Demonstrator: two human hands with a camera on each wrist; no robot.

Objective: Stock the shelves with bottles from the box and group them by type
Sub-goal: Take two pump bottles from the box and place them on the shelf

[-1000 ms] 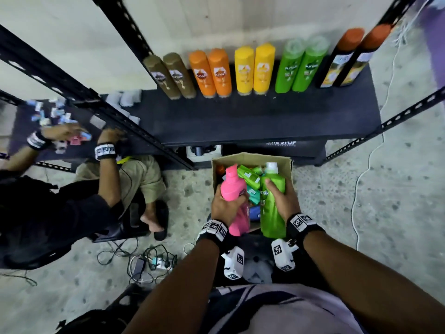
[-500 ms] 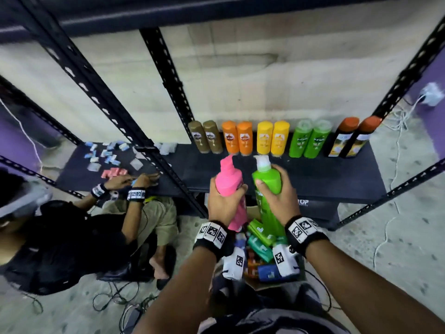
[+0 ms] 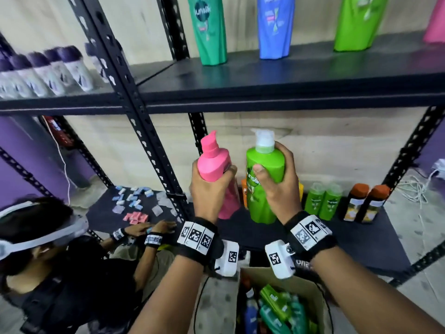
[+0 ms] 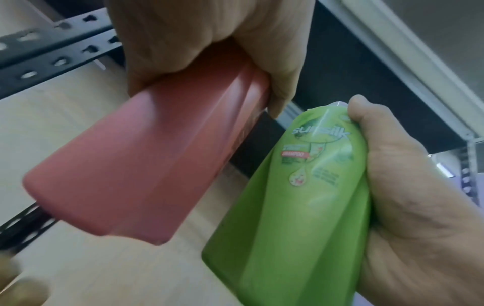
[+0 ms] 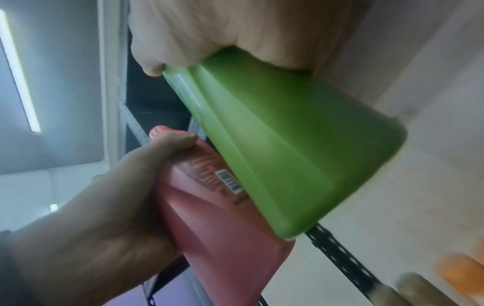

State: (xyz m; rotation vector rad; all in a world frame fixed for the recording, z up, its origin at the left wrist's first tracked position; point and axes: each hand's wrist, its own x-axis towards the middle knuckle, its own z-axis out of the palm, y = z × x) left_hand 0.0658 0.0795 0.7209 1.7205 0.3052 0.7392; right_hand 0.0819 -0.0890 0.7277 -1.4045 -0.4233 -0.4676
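Note:
My left hand (image 3: 212, 189) grips a pink pump bottle (image 3: 214, 165) upright, its base seen in the left wrist view (image 4: 125, 182). My right hand (image 3: 277, 186) grips a green pump bottle (image 3: 262, 186) with a white pump, beside the pink one (image 5: 222, 217); the green base (image 5: 301, 165) fills the right wrist view. Both bottles hang in the air between the lower shelf (image 3: 361, 239) and the upper shelf (image 3: 289, 78). On the upper shelf stand tall green (image 3: 210, 30), blue (image 3: 275, 25), light green (image 3: 358, 20) and pink (image 3: 435, 22) bottles. The cardboard box (image 3: 301, 285) with several bottles sits below my wrists.
The lower shelf carries small green bottles (image 3: 322, 203) and dark orange-capped bottles (image 3: 363, 203). Purple-capped bottles (image 3: 55, 68) line the upper left shelf. A black rack post (image 3: 134, 109) stands left of my hands. Another person (image 3: 53, 261) sits at lower left, sorting small packets (image 3: 134, 206).
Both hands have lifted the pink and green bottles out of the box and up past the lower shelf. My view has tilted up, so the upper shelf now shows.

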